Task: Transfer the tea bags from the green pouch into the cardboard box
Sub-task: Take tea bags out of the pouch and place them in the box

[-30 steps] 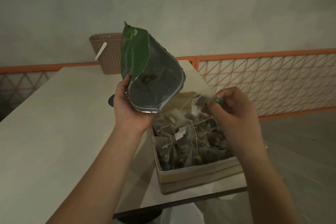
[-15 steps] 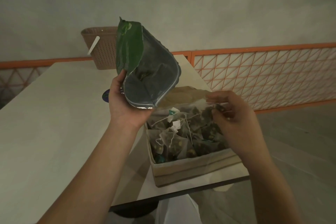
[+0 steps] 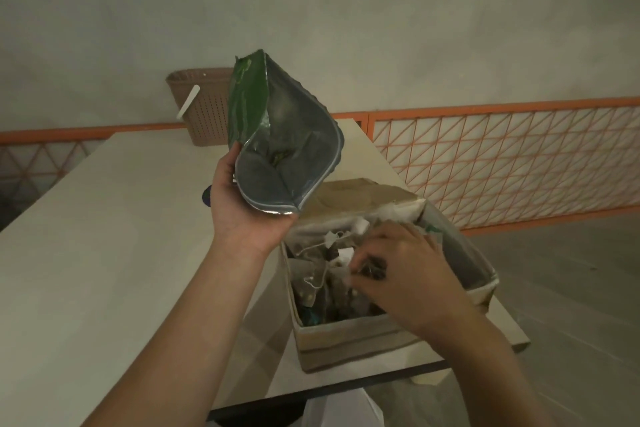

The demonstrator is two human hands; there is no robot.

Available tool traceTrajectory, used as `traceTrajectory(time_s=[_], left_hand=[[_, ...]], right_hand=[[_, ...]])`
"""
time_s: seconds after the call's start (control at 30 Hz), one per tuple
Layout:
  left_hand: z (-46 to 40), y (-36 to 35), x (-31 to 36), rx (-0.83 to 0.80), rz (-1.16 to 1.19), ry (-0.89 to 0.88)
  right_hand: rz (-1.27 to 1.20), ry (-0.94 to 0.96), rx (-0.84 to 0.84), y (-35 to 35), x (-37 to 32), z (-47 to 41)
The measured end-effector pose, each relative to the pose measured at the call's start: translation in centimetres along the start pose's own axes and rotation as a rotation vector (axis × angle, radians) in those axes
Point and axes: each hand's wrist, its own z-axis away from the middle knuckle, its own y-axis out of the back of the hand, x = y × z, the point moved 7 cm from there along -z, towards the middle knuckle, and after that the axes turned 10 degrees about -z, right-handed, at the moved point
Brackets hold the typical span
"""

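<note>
Green pouch (image 3: 247, 104) up, right hand (image 3: 398, 267) now down in the box (image 3: 356, 343).

Half a second ago the right hand hovered above the box with a tea bag; now it has dropped among the tea bags (image 3: 322, 274), fingers curled on one, likely setting it down. The left hand (image 3: 242, 208) keeps gripping the pouch, mouth open toward us, above the worktop (image 3: 86, 253); a few bags seemingly remain inside.

Your left hand (image 3: 242, 208) gripped the green pouch (image 3: 277, 149) by its open mouth, tilted above the table (image 3: 104, 236). Your right hand (image 3: 405, 270) reached down into the cardboard box (image 3: 353, 340) near the table's edge, its fingers (image 3: 363, 253) curled among the tea bags (image 3: 322, 274). A brown basket (image 3: 204, 107) stood behind the pouch.
</note>
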Motion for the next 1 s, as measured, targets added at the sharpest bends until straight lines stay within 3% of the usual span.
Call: traceTrajectory(time_s=[0.1, 0.23, 0.37, 0.5, 0.63, 0.73, 0.83, 1.0], left_hand=[[0.2, -0.4, 0.6, 0.011, -0.006, -0.003], [0.2, -0.7, 1.4, 0.027, -0.046, -0.013], [0.3, -0.4, 1.3, 0.063, -0.088, 0.027], [0.5, -0.5, 0.9, 0.099, -0.111, 0.056], [0.8, -0.7, 0.6, 0.135, -0.138, 0.103], [0.8, -1.0, 0.6, 0.148, -0.14, 0.125], [0.9, -1.3, 0.9, 0.112, -0.138, 0.127], [1.0, -1.5, 1.2, 0.059, -0.144, 0.122]], right_hand=[[-0.043, 0.068, 0.086, 1.1, -0.6, -0.4], [-0.474, 0.14, 0.32, 3.9, -2.7, -1.6], [-0.445, 0.367, 0.511, 6.8, -6.6, -2.7], [-0.248, 0.416, 0.248, 5.2, -10.6, -6.6], [-0.053, 0.178, -0.046, 2.7, -11.1, -12.5], [0.101, 0.122, -0.231, 0.5, -11.0, -15.8], [0.125, 0.109, -0.331, -1.3, -10.5, -17.6], [0.025, 0.088, -0.355, -2.1, -9.8, -18.5]])
